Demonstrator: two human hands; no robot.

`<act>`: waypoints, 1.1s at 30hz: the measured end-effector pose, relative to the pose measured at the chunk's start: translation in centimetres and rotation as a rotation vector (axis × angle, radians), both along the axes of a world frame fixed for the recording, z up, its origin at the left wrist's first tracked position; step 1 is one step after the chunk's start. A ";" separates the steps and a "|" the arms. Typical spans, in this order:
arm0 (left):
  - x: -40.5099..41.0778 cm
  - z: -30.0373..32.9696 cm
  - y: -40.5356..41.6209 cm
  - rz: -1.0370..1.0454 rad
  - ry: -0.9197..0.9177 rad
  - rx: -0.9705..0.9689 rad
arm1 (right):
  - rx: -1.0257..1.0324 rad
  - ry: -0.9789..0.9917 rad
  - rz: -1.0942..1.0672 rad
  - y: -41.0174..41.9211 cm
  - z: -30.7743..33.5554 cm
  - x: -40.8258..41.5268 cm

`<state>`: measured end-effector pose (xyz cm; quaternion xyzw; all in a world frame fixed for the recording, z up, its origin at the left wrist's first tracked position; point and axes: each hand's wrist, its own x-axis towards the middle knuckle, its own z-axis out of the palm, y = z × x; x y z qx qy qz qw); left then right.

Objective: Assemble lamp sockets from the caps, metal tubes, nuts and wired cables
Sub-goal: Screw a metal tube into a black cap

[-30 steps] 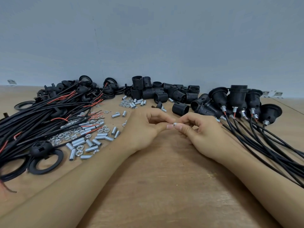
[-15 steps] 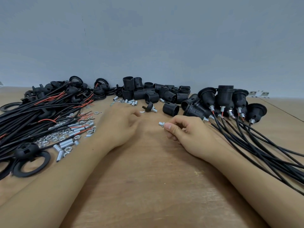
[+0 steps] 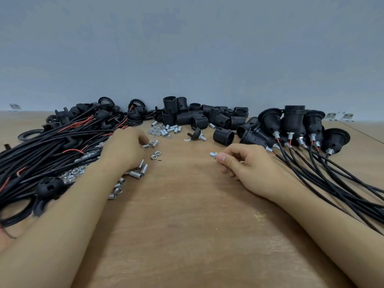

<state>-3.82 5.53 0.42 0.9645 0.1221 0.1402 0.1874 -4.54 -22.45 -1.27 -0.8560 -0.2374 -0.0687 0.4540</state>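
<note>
Right hand (image 3: 247, 167) pinches a metal tube (image 3: 214, 154) with nut. Left hand (image 3: 124, 148) fingertips hidden among loose nuts (image 3: 154, 156); grip cannot be determined.

Two bare forearms are showing, coming in from the lower corners of the head view. No sleeve is covering either one as far as the frame reaches. The left hand (image 3: 124, 149) and right hand (image 3: 247, 167) are wearing no gloves, and the one visible nail is looking short and unpainted.
</note>
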 end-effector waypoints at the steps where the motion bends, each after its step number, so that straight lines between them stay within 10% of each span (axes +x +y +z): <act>1: 0.1 -0.2 0.0 -0.014 -0.009 -0.018 | 0.000 0.002 -0.002 0.0 0.0 0.0; 19: -0.6 0.7 -1.3 -0.240 0.035 0.064 | -0.043 -0.030 0.002 -0.2 0.0 0.3; 24: -0.4 1.2 0.2 -0.020 -0.143 0.175 | -0.043 -0.031 0.013 -0.2 -0.1 0.4; 33: 0.3 -0.2 2.5 0.137 0.089 0.143 | -0.059 -0.038 0.007 -0.2 0.1 0.2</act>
